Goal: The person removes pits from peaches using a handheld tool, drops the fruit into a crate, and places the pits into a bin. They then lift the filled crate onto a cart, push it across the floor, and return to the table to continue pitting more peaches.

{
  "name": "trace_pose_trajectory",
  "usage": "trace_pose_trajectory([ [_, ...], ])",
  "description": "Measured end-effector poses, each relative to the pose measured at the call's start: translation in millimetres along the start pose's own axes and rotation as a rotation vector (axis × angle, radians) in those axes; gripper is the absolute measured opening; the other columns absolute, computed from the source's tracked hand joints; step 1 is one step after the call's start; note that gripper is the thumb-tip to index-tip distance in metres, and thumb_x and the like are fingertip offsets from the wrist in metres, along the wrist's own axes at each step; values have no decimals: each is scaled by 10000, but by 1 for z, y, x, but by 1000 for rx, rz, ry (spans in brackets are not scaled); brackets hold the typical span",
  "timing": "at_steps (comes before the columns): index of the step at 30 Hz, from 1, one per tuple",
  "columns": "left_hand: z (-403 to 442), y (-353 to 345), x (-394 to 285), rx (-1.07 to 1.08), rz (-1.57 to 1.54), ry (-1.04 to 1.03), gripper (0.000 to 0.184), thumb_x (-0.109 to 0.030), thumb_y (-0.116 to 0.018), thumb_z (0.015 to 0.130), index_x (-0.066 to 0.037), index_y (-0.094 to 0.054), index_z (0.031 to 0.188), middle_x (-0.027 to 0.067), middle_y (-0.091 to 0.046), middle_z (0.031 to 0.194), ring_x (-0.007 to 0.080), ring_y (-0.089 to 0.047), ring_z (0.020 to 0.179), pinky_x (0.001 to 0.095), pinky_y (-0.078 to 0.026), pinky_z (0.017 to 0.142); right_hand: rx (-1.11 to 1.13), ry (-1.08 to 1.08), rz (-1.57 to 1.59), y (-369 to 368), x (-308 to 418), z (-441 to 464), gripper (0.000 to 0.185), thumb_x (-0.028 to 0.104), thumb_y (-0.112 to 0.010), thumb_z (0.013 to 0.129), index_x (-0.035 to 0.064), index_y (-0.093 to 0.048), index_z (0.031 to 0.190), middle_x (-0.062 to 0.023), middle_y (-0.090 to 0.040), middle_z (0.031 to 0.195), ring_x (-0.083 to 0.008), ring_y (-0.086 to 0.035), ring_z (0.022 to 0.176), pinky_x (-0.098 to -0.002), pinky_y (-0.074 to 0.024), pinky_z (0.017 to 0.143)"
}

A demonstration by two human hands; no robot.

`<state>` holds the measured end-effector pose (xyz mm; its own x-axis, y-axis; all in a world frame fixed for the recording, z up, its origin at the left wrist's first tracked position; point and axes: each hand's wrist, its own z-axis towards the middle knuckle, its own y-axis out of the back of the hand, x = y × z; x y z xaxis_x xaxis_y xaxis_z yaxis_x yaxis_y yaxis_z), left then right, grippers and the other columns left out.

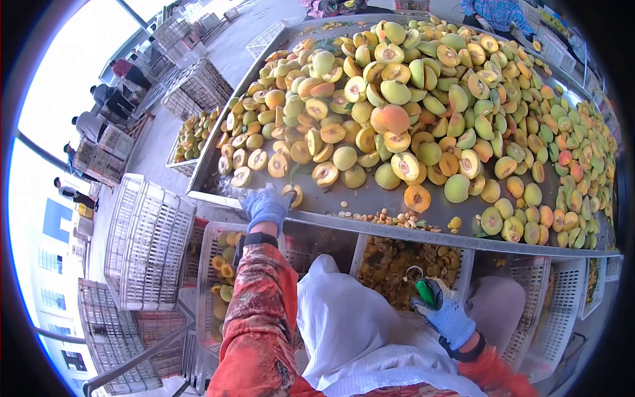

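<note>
My left hand (266, 206), in a blue knitted glove, is at the near metal edge of the sorting table. Its thumb side is against a halved peach (296, 195), with the fingers curled and partly hidden. In my gloved right hand (448, 316) is a pitting tool with a green handle (425, 292) and a metal ring at its tip. That hand is low, over the near side of a white crate (466, 271) of pits and scraps. A large heap of halved yellow-green peaches (397, 119) covers much of the table, many cut side up.
Loose pits (390, 218) lie along the table's front edge (370, 227). A crate of peach halves (206, 264) stands below left, beside stacked white crates (149, 241). More crates (559, 311) are at lower right. A co-worker in a blue patterned top (499, 13) is across the table.
</note>
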<state>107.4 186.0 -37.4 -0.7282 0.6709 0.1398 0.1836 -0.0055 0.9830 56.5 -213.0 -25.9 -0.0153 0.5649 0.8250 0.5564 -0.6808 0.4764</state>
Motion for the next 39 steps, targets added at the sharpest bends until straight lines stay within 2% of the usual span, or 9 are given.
trace_pose_trajectory([
  [5,-1,-17,-45,147,-294,-87,530,-353,-665,708,-118,-518,1159,143,-595,1104,290,-568,1030,409,-427,872,-43,56,-21,7,-6,0,426,190,-704,700,51,-540,1067,-166,-621,881,-332,-616,788,-352,-493,679],
  [7,-19,-23,-48,-92,-716,-384,492,-194,-688,693,-100,-530,1149,149,-588,1109,290,-570,1030,358,-450,855,-45,80,66,14,2,9,422,181,-700,706,45,-538,1072,-158,-621,897,-303,-622,777,-344,-491,686],
  [9,-56,-7,-56,123,-1076,-399,493,-43,-654,698,-60,-522,1173,128,-581,1132,257,-577,1016,319,-452,873,-78,105,313,16,10,22,393,118,-682,721,36,-538,1077,-142,-621,912,-249,-614,788,-328,-481,716],
  [11,-111,21,-63,640,-1759,-327,512,27,-605,720,-22,-495,1218,94,-563,1155,190,-557,1025,288,-445,887,-132,196,381,19,34,32,381,80,-669,729,31,-536,1082,-146,-617,937,-252,-609,816,-321,-476,738],
  [18,-209,33,-79,892,-1868,-392,584,37,-519,768,-10,-361,1328,100,-457,1272,167,-477,1115,264,-393,932,-462,630,-25,2,62,30,425,82,-687,731,2,-505,1106,-173,-604,968,-308,-612,857,-346,-493,741],
  [25,-238,4,-94,344,-1450,-617,591,28,-516,768,16,-328,1329,142,-459,1262,230,-479,1132,293,-424,922,-435,505,-231,7,52,-2,390,57,-669,724,3,-514,1078,-187,-596,948,-355,-595,875,-378,-490,745],
  [29,-233,36,-80,783,-1998,-156,479,-121,-527,788,-2,-433,1242,171,-586,1008,278,-630,728,347,-550,606,-477,661,46,25,35,-20,405,129,-680,736,52,-522,1101,-168,-596,883,-358,-598,810,-382,-492,695],
  [31,-224,17,-68,1007,-2195,-111,487,-240,-535,827,-3,-436,1240,165,-601,959,275,-628,722,319,-530,550,-277,321,-415,39,3,-18,421,250,-644,776,57,-530,1132,-163,-602,946,-330,-599,811,-388,-494,672],
  [39,-256,40,-86,766,-1879,-428,376,-285,-488,897,-18,-546,1155,125,-603,986,204,-631,801,295,-519,622,-138,521,-271,29,26,-43,320,345,-584,832,60,-559,974,-164,-597,682,-330,-588,601,-397,-461,533],
])
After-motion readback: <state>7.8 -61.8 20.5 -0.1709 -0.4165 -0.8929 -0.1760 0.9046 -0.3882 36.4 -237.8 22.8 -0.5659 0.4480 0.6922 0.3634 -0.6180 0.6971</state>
